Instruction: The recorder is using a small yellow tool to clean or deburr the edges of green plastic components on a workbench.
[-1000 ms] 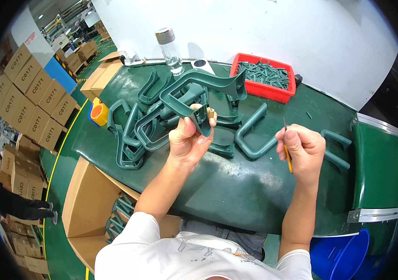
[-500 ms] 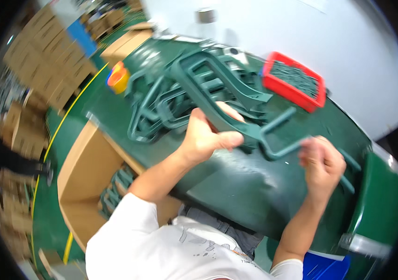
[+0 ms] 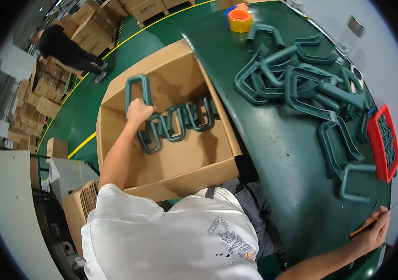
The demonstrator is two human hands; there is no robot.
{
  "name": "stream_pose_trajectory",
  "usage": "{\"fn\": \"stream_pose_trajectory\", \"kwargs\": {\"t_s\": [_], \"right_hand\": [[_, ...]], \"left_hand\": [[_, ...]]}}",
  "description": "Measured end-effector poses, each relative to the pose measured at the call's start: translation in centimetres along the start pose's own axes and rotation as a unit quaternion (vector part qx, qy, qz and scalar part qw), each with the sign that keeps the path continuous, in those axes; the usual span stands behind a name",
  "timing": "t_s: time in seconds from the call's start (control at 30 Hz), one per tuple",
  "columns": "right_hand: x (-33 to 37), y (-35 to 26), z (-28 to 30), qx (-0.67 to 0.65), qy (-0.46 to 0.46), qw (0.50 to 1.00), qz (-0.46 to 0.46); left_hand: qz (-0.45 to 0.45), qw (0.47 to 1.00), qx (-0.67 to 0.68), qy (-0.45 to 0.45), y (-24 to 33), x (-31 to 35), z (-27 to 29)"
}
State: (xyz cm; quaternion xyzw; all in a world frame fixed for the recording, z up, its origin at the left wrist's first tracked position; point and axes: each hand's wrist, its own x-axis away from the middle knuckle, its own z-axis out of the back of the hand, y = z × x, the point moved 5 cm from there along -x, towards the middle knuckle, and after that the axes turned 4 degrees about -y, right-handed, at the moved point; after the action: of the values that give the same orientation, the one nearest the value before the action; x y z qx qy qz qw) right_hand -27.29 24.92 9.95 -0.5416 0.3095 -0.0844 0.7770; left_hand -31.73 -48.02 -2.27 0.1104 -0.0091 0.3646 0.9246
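Observation:
Inside the open cardboard box, my left hand is closed around the lower part of a dark green U-shaped plastic frame. The frame stands up at the box's far left. Several similar green frames sit in a row beside that hand. Far to the right, by the table edge, my right hand grips a slim orange-and-black tool with a thin pointed tip; its exact kind is unclear. Nearest to it on the table lies a green U-shaped piece.
A heap of green frames covers the far part of the green table. A red bin of small green parts stands at right. Yellow tape lies at the far end. Left beyond the box, a person stands near stacked cartons.
My view has turned left. My left hand has gone from above the table into the box with a green frame. My right hand moved to the table's right edge; the slim tool now shows in it.

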Motion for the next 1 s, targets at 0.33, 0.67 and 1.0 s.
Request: {"fn": "stream_pose_trajectory", "kwargs": {"t_s": [0.33,0.67,1.0], "right_hand": [[3.8,1.2,-2.2,0.077,0.015,0.994,-0.076],[6.6,1.8,-3.8,0.079,0.004,0.992,-0.102],[6.9,1.1,-4.8,0.071,-0.003,0.993,-0.099]], "left_hand": [[0.115,0.978,-0.008,-0.176,-11.7,4.1,-15.3],[0.346,0.826,0.164,-0.414,-15.6,13.8,-21.2],[0.328,0.878,0.126,-0.323,-18.7,8.0,-23.2]]}}
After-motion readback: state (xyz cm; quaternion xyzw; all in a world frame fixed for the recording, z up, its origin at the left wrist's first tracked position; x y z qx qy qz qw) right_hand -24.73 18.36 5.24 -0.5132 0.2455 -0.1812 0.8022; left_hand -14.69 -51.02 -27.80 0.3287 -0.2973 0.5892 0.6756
